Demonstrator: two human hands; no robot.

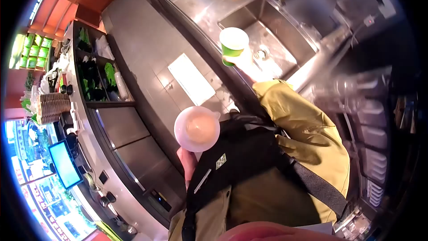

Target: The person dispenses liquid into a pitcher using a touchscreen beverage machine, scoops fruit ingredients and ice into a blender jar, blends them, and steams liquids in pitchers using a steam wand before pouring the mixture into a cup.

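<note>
In the head view, my left hand (187, 160) is closed round a white plastic pitcher (179, 122) with a small spout. A pale brown, milky liquid (198, 127) shows inside it. The pitcher is close in front of my black apron (236, 145). Farther out to the right, my right hand (245, 61) grips a green paper cup (228, 56) with a white top. It is held near the front edge of a steel sink (307, 44) and overlaps the sink in this view.
Left of the aisle runs a counter with open shelves (104, 78) below, holding green and black items. On it stand stacked brown cup carriers (54, 107) and a lit monitor (65, 164). A white rectangular panel (191, 80) lies on the tiled floor (147, 53).
</note>
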